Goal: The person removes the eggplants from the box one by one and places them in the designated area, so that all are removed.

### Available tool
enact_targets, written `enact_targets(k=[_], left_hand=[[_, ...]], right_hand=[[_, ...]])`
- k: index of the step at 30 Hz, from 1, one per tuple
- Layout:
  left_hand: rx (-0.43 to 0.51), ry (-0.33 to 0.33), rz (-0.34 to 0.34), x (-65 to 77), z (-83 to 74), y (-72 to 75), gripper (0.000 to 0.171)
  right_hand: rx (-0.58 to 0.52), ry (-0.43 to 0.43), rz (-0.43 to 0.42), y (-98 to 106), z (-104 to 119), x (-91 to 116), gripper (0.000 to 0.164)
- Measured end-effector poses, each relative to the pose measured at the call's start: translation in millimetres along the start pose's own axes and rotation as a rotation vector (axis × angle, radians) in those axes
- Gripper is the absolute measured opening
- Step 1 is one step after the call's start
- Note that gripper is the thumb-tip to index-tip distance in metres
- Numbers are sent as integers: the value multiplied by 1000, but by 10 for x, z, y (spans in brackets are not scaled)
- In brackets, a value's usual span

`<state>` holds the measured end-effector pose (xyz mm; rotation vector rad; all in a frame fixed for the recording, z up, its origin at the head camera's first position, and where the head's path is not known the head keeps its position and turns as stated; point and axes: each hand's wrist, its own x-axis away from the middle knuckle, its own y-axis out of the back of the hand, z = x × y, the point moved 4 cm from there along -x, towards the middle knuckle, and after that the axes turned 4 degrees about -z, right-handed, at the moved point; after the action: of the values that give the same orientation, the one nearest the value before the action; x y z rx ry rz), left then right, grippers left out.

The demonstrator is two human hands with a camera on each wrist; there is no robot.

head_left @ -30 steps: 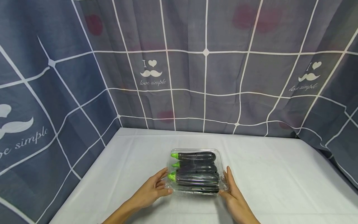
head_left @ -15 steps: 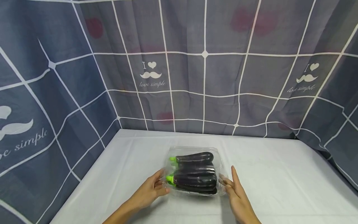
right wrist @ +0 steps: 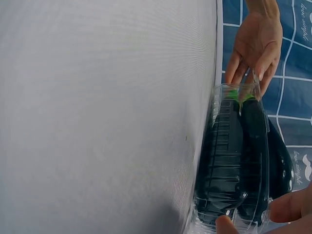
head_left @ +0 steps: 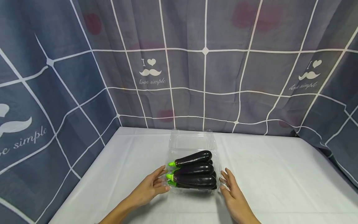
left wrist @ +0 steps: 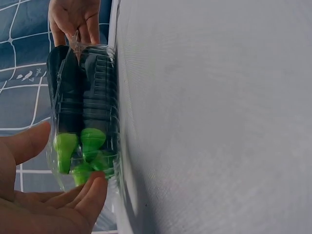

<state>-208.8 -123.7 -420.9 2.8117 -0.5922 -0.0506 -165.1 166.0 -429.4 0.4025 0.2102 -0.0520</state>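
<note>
Several glossy dark purple eggplants with bright green stems lie crosswise in a clear plastic clamshell container on the white table. Its transparent lid is raised and leans away at the back. At the stem end is my left hand, thumb and fingers spread apart, fingertips right at the container's left side. My right hand is at the opposite end, its fingers loosely extended beside the right wall. In the left wrist view, the left thumb stands off the plastic while the fingertips meet its lower end.
A white cloth covers the table. Blue-grey checked curtains with white lines and printed mustaches hang behind it and along both sides.
The lid, lying over the eggplants a second ago, has swung up and back. The eggplants now show uncovered, the top one slanting. Both hands stay near the container's ends.
</note>
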Motion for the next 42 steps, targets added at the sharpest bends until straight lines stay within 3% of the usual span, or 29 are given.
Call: enact_targets(k=[16,25,33,42], left_hand=[[8,9,4,-8,30,23,82],[9,40,-33,-52,6,46,89],[-24,55,-27,-126,13,55,101],[-96,37,-9,-275,11,16,110]], right_hand=[[-11,-55,27,25,-6,-31,56],[-16,-114,92,176,45,-141,59],[16,14,92,350,174,-354,51],[-41,152,157,402,387,-726,49]])
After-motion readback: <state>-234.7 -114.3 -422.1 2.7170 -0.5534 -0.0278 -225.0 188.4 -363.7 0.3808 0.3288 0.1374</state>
